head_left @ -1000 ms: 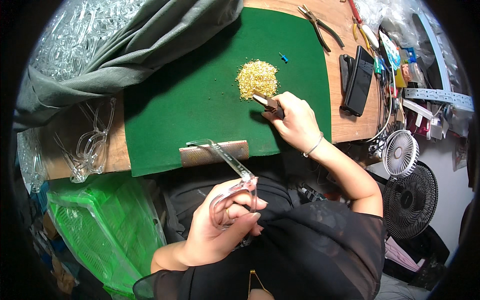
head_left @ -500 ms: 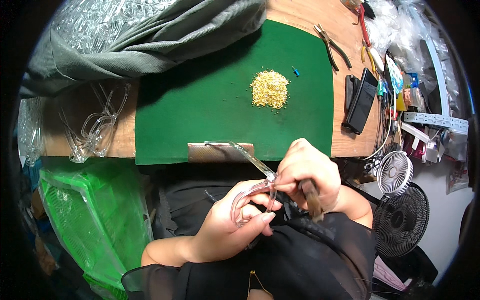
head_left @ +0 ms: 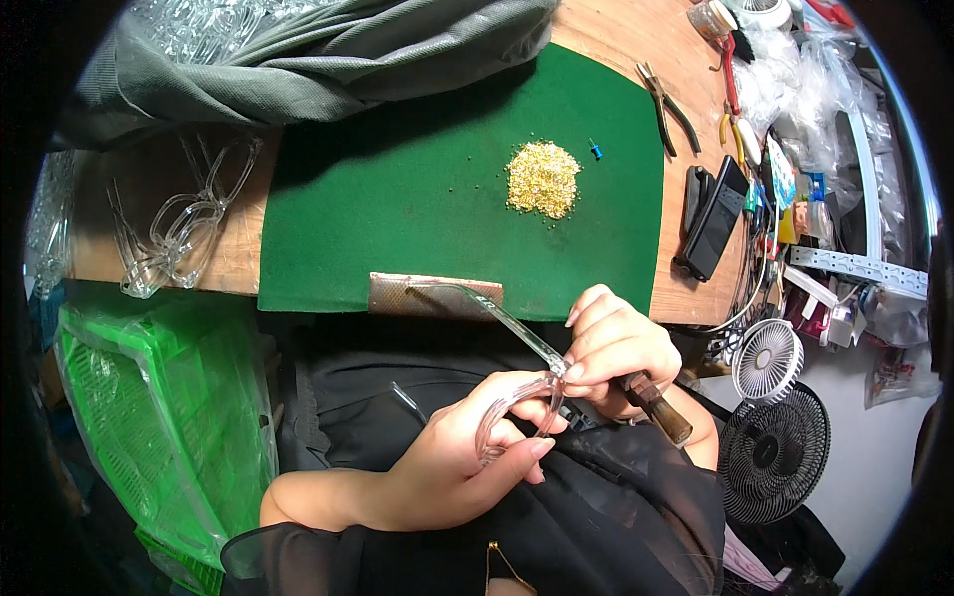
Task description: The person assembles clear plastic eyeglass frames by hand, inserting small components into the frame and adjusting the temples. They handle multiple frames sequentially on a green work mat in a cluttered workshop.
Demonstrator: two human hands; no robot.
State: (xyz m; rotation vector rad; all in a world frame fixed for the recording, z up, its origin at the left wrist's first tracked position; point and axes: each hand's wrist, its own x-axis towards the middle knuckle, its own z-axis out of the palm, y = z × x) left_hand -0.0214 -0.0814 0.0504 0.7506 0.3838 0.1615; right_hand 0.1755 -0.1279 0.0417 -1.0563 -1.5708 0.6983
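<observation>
My left hand (head_left: 477, 452) is closed around the rims of a clear plastic eyeglass frame (head_left: 494, 415). One temple of it (head_left: 527, 336) reaches up and left across a brown patterned block (head_left: 388, 294) at the mat's near edge; the other temple's tip (head_left: 405, 397) shows left of my hand. With thumb and fingertips, my right hand (head_left: 621, 348) pinches the frame near the hinge. Tucked in that same hand is a tool with a brown handle (head_left: 661, 409), its working end hidden by my fingers.
On the green mat (head_left: 397, 219) lie a heap of tiny gold pieces (head_left: 544, 181) and a blue push pin (head_left: 596, 150). Pliers (head_left: 658, 109) and a phone (head_left: 714, 219) are at right. More clear frames (head_left: 189, 233) lie left, above a green crate (head_left: 169, 427). Fans (head_left: 767, 362) stand lower right.
My right hand has turned, so the tool's handle now points down and right. Its fingers have shifted onto the frame near the hinge. The whole view has shifted slightly.
</observation>
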